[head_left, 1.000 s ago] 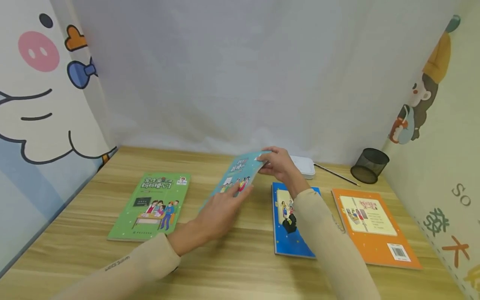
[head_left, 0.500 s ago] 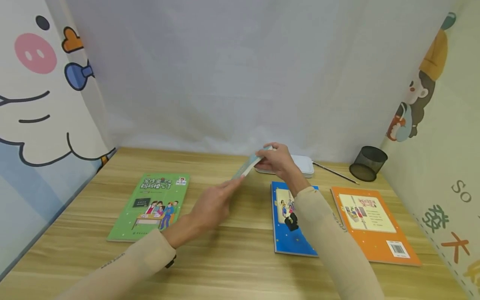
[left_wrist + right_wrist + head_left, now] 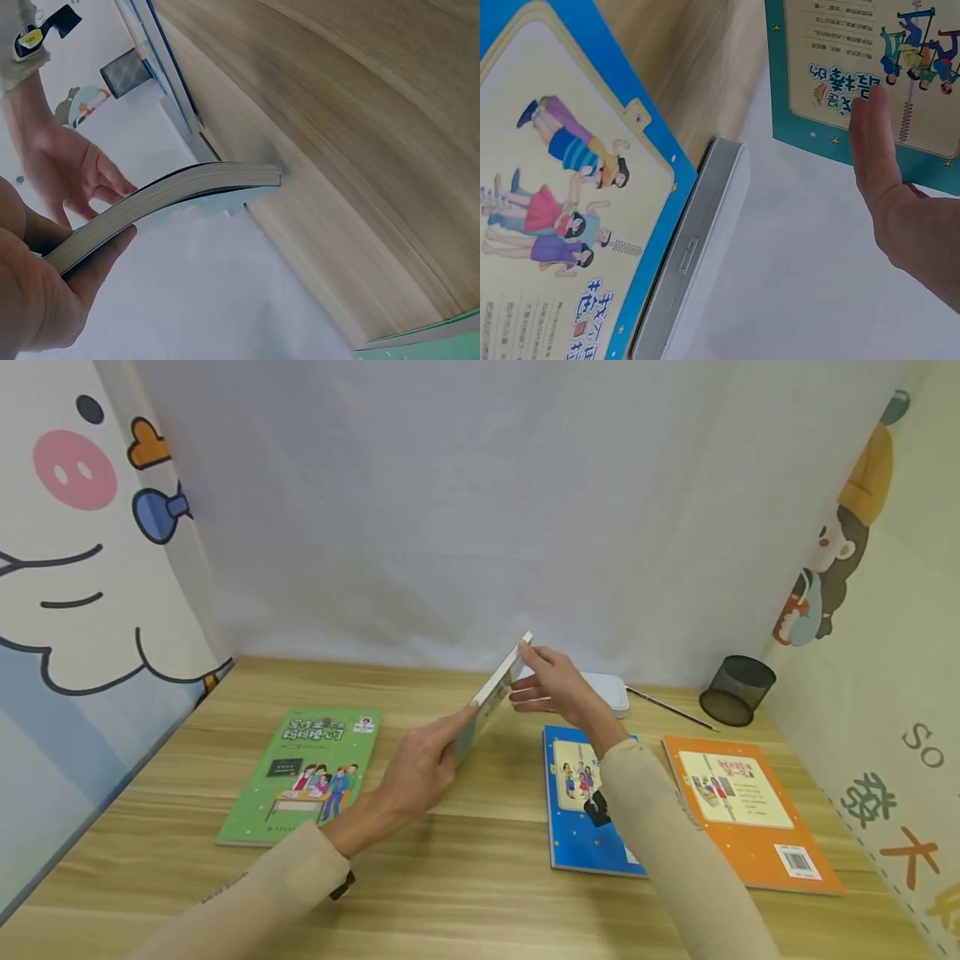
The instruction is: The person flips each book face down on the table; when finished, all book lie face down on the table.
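A teal softcover book (image 3: 491,689) stands tilted on edge above the middle of the table, its white page edge upward. My left hand (image 3: 420,768) grips its near end; in the left wrist view the bent page block (image 3: 172,186) runs between thumb and fingers. At the far end is my right hand (image 3: 558,693), thumb at the top edge and fingers extended beside the cover. The right wrist view shows those straight fingers (image 3: 877,142) overlapping the illustrated back cover (image 3: 799,124). The front cover is mostly hidden in the head view.
A green book (image 3: 300,777) lies at left. To the right lie a blue book (image 3: 573,843), partly under the right sleeve, and an orange book (image 3: 757,860). Behind them are a white case (image 3: 611,693), a pencil (image 3: 671,708) and a black mesh cup (image 3: 737,691).
The teal book has turned from showing its front cover to standing on edge with its back cover facing right. The right fingers have loosened from its far end and straightened.
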Action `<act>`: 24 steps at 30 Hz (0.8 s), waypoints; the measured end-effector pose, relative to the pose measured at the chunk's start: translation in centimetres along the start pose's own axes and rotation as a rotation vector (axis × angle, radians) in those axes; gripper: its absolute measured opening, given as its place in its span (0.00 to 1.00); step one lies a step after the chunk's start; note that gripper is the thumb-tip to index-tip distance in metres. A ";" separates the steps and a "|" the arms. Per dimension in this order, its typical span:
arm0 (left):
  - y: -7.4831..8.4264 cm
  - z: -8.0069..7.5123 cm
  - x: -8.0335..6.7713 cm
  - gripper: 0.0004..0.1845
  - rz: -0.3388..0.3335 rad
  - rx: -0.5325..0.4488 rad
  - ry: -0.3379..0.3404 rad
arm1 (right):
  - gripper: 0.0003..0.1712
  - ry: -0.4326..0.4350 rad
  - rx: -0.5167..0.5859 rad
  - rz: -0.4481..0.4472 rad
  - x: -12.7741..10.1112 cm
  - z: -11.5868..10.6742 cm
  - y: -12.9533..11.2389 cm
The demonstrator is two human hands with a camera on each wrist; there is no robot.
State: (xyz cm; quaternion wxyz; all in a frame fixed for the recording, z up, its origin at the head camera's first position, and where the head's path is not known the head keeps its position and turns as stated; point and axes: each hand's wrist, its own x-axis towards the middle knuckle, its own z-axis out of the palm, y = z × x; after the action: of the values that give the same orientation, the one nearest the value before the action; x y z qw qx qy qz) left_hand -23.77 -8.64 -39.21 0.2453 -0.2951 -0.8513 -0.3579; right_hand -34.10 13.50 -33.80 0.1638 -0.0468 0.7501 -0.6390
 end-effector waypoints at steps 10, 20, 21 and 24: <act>0.6 -0.6 0.3 0.33 -0.027 -0.104 0.060 | 0.41 -0.082 0.007 0.007 0.6 -1.0 2.1; 1.2 -1.2 0.4 0.33 -0.098 -0.264 0.083 | 0.35 -0.097 0.112 -0.011 0.6 -1.2 4.0; 1.3 -1.3 0.4 0.33 -0.105 -0.280 0.089 | 0.34 -0.099 0.135 -0.023 0.6 -1.2 4.2; 1.4 -1.3 0.5 0.32 -0.127 -0.331 0.093 | 0.35 -0.106 0.199 -0.060 0.8 -1.1 4.5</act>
State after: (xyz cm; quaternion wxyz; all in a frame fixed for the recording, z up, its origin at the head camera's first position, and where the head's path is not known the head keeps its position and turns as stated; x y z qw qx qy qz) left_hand -22.89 -8.67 -37.38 0.2096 -0.2601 -0.7854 -0.5211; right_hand -34.53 15.14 -38.22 0.1878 -0.0865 0.6714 -0.7117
